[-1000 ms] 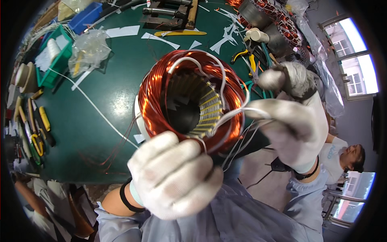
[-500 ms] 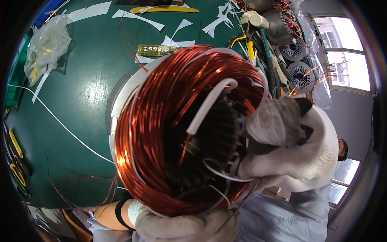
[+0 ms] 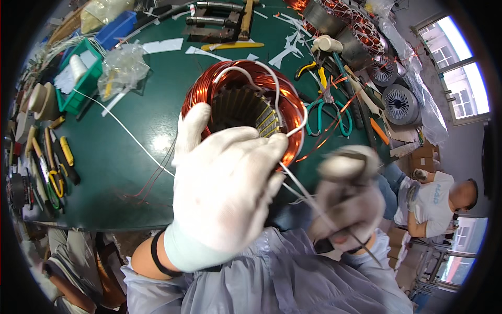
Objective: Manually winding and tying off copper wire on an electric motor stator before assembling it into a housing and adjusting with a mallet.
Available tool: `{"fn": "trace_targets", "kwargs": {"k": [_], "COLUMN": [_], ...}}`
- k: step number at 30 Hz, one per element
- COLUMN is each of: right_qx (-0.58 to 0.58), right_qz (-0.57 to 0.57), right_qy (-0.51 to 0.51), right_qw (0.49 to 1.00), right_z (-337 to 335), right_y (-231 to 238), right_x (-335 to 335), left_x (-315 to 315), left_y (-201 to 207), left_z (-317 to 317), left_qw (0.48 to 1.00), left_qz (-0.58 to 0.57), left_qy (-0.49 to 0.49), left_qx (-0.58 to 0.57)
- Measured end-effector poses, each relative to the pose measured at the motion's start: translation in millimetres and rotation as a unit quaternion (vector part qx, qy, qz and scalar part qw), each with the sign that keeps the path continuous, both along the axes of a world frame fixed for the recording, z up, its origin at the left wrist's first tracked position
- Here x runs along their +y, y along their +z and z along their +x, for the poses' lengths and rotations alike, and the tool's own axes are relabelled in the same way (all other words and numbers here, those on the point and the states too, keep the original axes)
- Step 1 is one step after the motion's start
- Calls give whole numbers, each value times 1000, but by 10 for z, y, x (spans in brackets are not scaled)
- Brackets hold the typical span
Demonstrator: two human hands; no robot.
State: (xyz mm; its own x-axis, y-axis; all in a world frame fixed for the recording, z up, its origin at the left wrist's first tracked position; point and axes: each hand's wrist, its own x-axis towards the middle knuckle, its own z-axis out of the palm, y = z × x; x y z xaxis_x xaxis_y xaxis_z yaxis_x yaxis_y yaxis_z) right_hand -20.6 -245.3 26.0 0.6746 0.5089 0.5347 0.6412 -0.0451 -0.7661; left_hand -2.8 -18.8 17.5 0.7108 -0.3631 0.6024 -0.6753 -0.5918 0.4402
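A motor stator (image 3: 269, 125) sits on the green table, copper-red wire coiled thickly round its rim and dark slots inside. My left hand (image 3: 225, 178), in a white glove, lies over its near side: the thumb reaches the left of the coil and the bent fingers grip the right. White sleeving (image 3: 278, 86) loops over the winding. From beside my left fingers a thin white cord (image 3: 303, 191) runs taut toward my right hand (image 3: 348, 199). That gloved hand is blurred but looks closed around the cord, to the right of the stator. My left hand hides the stator's near part.
Green-handled scissors (image 3: 349, 123), yellow-handled pliers (image 3: 322, 78) and a white-headed mallet (image 3: 328, 44) lie right of the stator. Other stators (image 3: 400, 104) stand farther right. At left are a green bin (image 3: 94, 78), a plastic bag (image 3: 123, 70) and hand tools (image 3: 67, 152). A co-worker (image 3: 434, 199) is at right.
The stator, earlier raised close and tilted, now sits lower and farther off. My left hand has come from below onto its near side; my right hand has moved off to the right with the cord.
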Motion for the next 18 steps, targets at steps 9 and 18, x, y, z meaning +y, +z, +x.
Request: {"fn": "trace_targets", "kwargs": {"k": [9,18], "right_qx": [164,-24], "right_qz": [130,143], "right_qy": [-20,-126], "right_qw": [978,981], "right_z": [-387,-383], "right_y": [-678,-1022], "right_x": [422,641], "left_x": [194,-29], "left_y": [-102,-60], "left_z": [28,56], "left_qw": [992,994], "left_qz": [53,93], "left_qy": [-61,6], "left_qx": [-96,-53]}}
